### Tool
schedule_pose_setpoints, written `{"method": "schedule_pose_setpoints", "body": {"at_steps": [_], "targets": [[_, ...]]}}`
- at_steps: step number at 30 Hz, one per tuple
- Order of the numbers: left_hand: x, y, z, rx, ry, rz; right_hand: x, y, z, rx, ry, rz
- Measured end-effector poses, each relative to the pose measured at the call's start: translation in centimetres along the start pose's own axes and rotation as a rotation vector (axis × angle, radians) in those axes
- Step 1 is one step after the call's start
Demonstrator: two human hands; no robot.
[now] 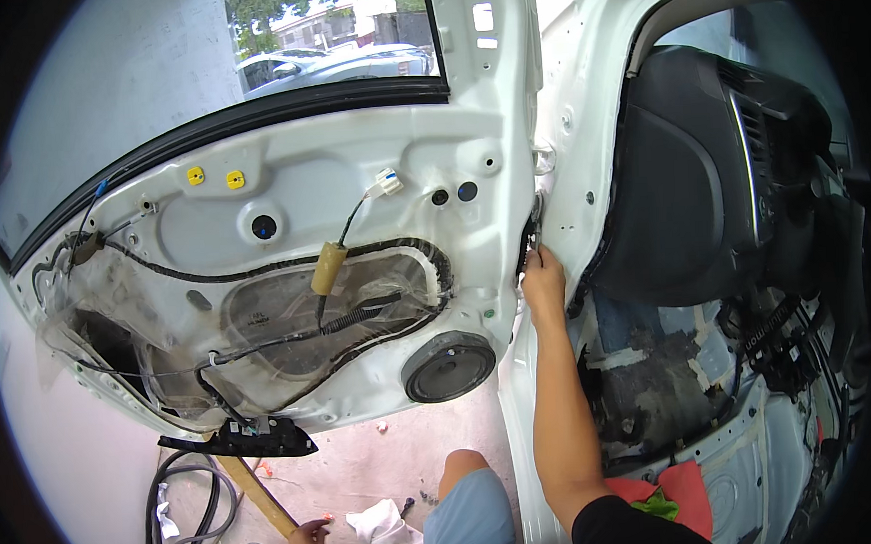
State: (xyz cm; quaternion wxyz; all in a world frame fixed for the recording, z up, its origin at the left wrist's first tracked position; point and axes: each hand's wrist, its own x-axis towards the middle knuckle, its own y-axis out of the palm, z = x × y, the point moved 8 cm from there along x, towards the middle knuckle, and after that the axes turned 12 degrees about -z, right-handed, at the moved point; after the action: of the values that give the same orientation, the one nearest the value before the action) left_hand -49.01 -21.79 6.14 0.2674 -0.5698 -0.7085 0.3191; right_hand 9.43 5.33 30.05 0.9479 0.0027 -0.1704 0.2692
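My right hand reaches up into the hinge gap between the open white car door and the car body. Its fingers are closed around a black wiring boot that runs through the gap. The door has no inner trim, so its black wire harness, a tan connector, a white plug and a round speaker show. A black switch panel hangs from wires below the door. My left hand is low by the floor, at the end of a wooden stick, its grip unclear.
Black hoses and a white rag lie on the concrete floor. My knee in blue shorts is beside the sill. Inside the car are the black dashboard, the stripped floor with loose wiring, and a red cloth.
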Motion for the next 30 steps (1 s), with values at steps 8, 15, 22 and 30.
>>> {"method": "schedule_pose_setpoints", "body": {"at_steps": [8, 15, 22, 30], "targets": [[3.4, 5.2, -39.4, -0.755, 0.657, 0.103, -3.8, -2.5, -3.2, 0.166, 0.012, 0.156], [16.7, 13.9, -62.1, -0.75, 0.245, -0.269, -11.0, -13.9, -9.8, 0.336, 0.169, 0.082], [20.1, 19.0, -61.0, -1.004, -0.047, -0.524, -11.8, -17.6, -18.4, 0.349, 0.34, -0.028], [22.2, 21.5, -60.8, -0.989, -0.252, -0.555, -15.1, -16.3, -22.1, 0.379, 0.477, 0.04]]}}
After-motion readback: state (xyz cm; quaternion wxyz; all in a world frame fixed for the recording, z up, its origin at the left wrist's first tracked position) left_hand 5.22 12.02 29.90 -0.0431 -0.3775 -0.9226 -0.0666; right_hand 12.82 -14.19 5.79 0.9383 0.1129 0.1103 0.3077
